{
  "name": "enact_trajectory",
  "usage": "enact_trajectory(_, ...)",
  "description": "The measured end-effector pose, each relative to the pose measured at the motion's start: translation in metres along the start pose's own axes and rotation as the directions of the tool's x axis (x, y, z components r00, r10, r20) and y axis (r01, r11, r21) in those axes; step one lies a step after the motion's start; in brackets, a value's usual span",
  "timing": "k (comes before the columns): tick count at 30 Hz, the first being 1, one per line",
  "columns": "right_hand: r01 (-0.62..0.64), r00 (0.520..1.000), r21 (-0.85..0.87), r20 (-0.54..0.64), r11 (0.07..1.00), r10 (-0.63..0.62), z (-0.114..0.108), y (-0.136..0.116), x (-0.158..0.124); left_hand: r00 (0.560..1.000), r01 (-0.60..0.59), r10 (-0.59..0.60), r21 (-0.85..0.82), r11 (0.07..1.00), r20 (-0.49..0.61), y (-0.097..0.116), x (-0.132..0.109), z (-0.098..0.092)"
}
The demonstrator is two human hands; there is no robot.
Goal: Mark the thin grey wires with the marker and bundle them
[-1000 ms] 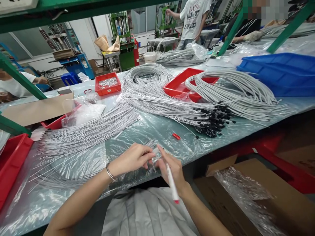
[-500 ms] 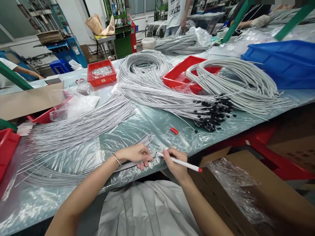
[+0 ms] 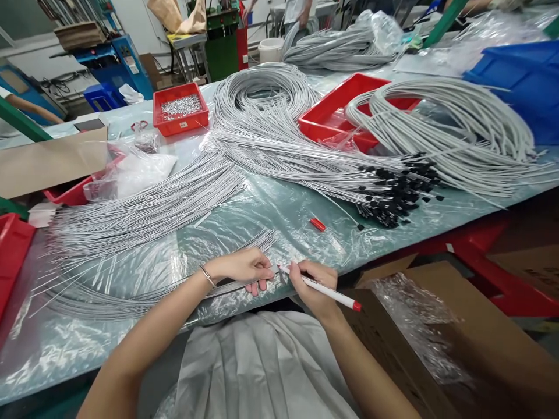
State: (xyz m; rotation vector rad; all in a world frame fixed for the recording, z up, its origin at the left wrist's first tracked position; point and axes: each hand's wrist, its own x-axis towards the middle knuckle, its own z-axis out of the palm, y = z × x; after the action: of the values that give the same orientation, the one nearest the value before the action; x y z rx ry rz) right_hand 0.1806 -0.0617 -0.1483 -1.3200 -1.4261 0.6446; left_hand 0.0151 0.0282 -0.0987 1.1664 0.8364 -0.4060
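Note:
My left hand [image 3: 251,269] is closed around thin grey cables [image 3: 109,308], which curve away along the front of the table to the left. Its thumb and forefinger pinch together beside the marker's tip. In my right hand [image 3: 317,283] is a white marker pen [image 3: 332,295] with a red end, held like a pencil. The pen's tip meets the ends at my left fingertips; the exact contact is too small to make out. A loose red pen cap [image 3: 317,224] lies on the plastic-covered table beyond my right hand. More cable ends [image 3: 264,240] lie just past my left hand.
Beyond are a fanned cable bundle [image 3: 152,218], a coiled bundle with black connectors [image 3: 393,192] and thicker grey cables [image 3: 458,128]. Red trays [image 3: 180,125] and a blue crate [image 3: 515,87] stand behind. An open cardboard box [image 3: 437,326] is at my right.
The view has tilted down and shifted slightly, so the table's contents sit higher in the picture. Both hands keep their grips, with the marker tip still at my left fingertips.

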Motion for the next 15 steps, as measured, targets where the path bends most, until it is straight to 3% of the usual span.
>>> enact_trajectory(6, 0.054, 0.998, 0.035, -0.044, 0.998, -0.053, 0.001, 0.005, -0.003, 1.0, -0.014, 0.013, 0.019, 1.0, 0.018, 0.001, -0.001, 0.0)
enact_trajectory(11, 0.073, 0.997, 0.054, -0.016, 0.996, -0.072, -0.001, 0.009, -0.005, 1.0, -0.009, 0.009, 0.026, 1.0, 0.011, 0.0, 0.001, 0.0)
enact_trajectory(13, 0.016, 0.999, 0.088, -0.029, 0.996, -0.014, -0.003, 0.011, -0.007, 1.0, -0.01, 0.01, 0.022, 1.0, 0.021, -0.002, 0.002, 0.0)
enact_trajectory(15, -0.09, 0.991, 0.231, -0.072, 0.969, 0.109, -0.005, 0.013, -0.008, 1.0, -0.007, 0.007, 0.054, 0.999, -0.001, 0.002, -0.002, 0.002)
